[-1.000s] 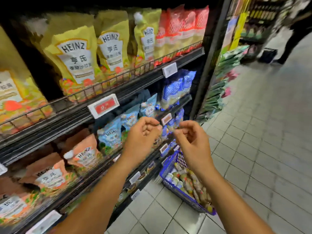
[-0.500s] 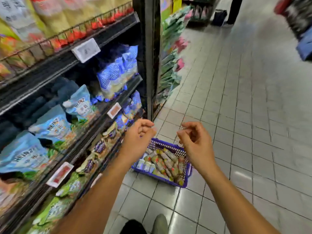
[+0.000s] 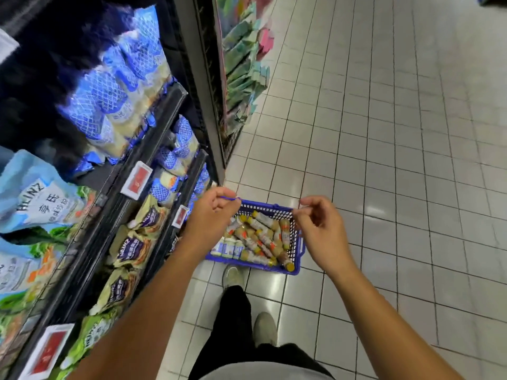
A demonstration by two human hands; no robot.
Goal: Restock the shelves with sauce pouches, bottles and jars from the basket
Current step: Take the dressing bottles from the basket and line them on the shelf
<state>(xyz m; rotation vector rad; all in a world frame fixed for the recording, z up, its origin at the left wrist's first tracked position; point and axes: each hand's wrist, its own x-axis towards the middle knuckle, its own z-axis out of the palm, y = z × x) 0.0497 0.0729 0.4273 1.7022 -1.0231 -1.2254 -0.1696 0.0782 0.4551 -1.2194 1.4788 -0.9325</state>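
Fingers [image 3: 225, 205] of left hand [image 3: 211, 218] curled, thin blue strand across them, grip unclear | right hand [image 3: 321, 231] curled, nothing seen held | basket [image 3: 298, 246] on floor beneath, bottles [image 3: 260, 237] inside, near-left corner hidden by wrist | shelf pouches [image 3: 131, 248] left, blurred

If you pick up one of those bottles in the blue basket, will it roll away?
Probably, set down: the bottles look round and lie on their sides in the basket. They seem full, so likely heavy for their size.

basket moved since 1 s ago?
No. The basket still sits on the floor just short of the shelf's end post, as before; only the camera has tilted down.
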